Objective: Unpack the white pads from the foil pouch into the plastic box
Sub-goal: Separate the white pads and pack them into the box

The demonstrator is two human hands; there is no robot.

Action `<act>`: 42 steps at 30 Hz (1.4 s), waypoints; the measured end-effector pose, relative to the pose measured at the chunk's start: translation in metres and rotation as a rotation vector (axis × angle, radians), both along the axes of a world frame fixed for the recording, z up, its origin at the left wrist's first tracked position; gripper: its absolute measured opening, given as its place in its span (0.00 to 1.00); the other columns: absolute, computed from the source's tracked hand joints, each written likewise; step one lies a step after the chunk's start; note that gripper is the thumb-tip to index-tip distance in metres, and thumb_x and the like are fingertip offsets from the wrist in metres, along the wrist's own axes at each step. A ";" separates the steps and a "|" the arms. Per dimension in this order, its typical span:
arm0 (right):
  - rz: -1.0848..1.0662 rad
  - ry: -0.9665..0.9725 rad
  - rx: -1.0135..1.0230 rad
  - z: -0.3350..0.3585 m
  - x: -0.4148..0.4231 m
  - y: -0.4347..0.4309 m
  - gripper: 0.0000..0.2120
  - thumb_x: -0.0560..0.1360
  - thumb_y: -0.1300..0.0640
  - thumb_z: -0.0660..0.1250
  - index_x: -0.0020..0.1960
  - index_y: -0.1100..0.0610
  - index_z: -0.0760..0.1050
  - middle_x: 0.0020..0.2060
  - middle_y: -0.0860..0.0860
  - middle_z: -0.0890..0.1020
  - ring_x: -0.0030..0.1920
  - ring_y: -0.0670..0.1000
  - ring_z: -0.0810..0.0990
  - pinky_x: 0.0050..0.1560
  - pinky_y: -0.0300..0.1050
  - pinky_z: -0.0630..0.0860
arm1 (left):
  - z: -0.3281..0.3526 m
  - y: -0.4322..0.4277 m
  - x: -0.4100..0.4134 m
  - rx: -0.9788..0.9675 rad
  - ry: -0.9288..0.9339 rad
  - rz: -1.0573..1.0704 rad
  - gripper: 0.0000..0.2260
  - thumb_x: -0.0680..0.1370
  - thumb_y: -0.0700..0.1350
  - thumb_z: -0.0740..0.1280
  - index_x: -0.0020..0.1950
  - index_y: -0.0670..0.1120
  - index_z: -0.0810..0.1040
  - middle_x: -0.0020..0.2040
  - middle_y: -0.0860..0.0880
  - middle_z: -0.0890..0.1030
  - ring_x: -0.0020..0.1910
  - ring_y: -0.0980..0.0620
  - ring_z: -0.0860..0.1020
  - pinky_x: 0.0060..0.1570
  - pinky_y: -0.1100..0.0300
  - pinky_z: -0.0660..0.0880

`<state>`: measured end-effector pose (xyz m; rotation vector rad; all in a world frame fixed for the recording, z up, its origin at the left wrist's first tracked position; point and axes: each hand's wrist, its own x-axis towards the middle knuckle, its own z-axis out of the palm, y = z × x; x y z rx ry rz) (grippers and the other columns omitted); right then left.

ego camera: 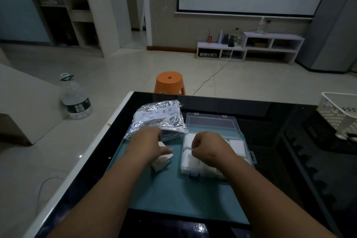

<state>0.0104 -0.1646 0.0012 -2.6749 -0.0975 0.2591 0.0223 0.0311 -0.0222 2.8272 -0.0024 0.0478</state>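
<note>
A crinkled foil pouch [160, 117] with a white label lies on the teal mat [173, 189], its open mouth facing me. To its right stands the clear plastic box [214, 123], lid tilted back, with several white pads [237, 147] inside. My left hand [148, 144] rests on the mat just below the pouch mouth, fingers laid over a small stack of white pads [161, 161]. My right hand [208, 150] is over the box's left half, thumb and fingers pinched on a white pad [188, 148].
The mat lies on a black glossy table [289, 160] with a white left rim. A white perforated basket [340, 114] stands at the right edge. Beyond the table stand an orange stool [169, 82] and a large water bottle [74, 98] on the floor.
</note>
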 end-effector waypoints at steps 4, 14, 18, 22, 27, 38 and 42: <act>0.004 -0.004 0.001 0.000 0.000 0.001 0.06 0.73 0.57 0.67 0.49 0.51 0.80 0.48 0.50 0.83 0.49 0.52 0.79 0.47 0.44 0.75 | -0.009 -0.009 -0.005 0.170 0.086 -0.141 0.25 0.61 0.62 0.77 0.51 0.52 0.75 0.53 0.49 0.75 0.53 0.47 0.75 0.49 0.55 0.72; 0.012 -0.003 -0.001 0.001 -0.001 0.001 0.07 0.73 0.56 0.67 0.50 0.52 0.81 0.50 0.50 0.83 0.50 0.52 0.79 0.49 0.45 0.77 | -0.007 -0.002 -0.004 0.044 0.078 -0.098 0.08 0.72 0.49 0.71 0.43 0.52 0.72 0.50 0.47 0.81 0.49 0.47 0.77 0.41 0.60 0.66; 0.009 -0.004 -0.004 0.002 -0.002 0.001 0.07 0.73 0.57 0.67 0.50 0.52 0.81 0.50 0.51 0.83 0.50 0.53 0.80 0.50 0.46 0.78 | -0.006 -0.005 -0.005 0.105 0.011 -0.109 0.07 0.78 0.46 0.62 0.54 0.46 0.74 0.54 0.43 0.80 0.53 0.43 0.77 0.45 0.56 0.70; 0.006 -0.014 0.002 0.002 -0.001 0.000 0.07 0.73 0.57 0.67 0.51 0.52 0.81 0.50 0.51 0.83 0.50 0.52 0.79 0.50 0.47 0.78 | -0.006 -0.004 -0.003 0.175 -0.051 -0.122 0.08 0.79 0.46 0.61 0.56 0.46 0.74 0.53 0.43 0.81 0.52 0.42 0.78 0.42 0.56 0.68; -0.040 -0.073 0.073 0.005 0.000 -0.004 0.14 0.74 0.56 0.66 0.60 0.50 0.77 0.54 0.51 0.81 0.51 0.52 0.79 0.51 0.46 0.77 | 0.014 -0.004 -0.010 0.136 -0.289 0.016 0.07 0.77 0.44 0.60 0.54 0.48 0.74 0.47 0.43 0.82 0.47 0.40 0.79 0.37 0.55 0.64; -0.142 -0.152 0.420 0.013 0.002 -0.007 0.13 0.80 0.49 0.61 0.61 0.53 0.75 0.54 0.50 0.80 0.46 0.47 0.78 0.41 0.40 0.75 | 0.017 -0.013 0.001 -0.951 0.006 0.143 0.09 0.75 0.35 0.68 0.52 0.45 0.78 0.50 0.42 0.82 0.45 0.46 0.80 0.45 0.52 0.79; -0.164 0.001 0.700 0.019 -0.002 -0.004 0.18 0.80 0.46 0.62 0.66 0.53 0.71 0.57 0.52 0.79 0.48 0.50 0.80 0.48 0.48 0.79 | 0.016 -0.018 0.004 -1.223 0.149 0.141 0.09 0.76 0.30 0.65 0.50 0.42 0.79 0.53 0.36 0.81 0.47 0.42 0.80 0.48 0.47 0.80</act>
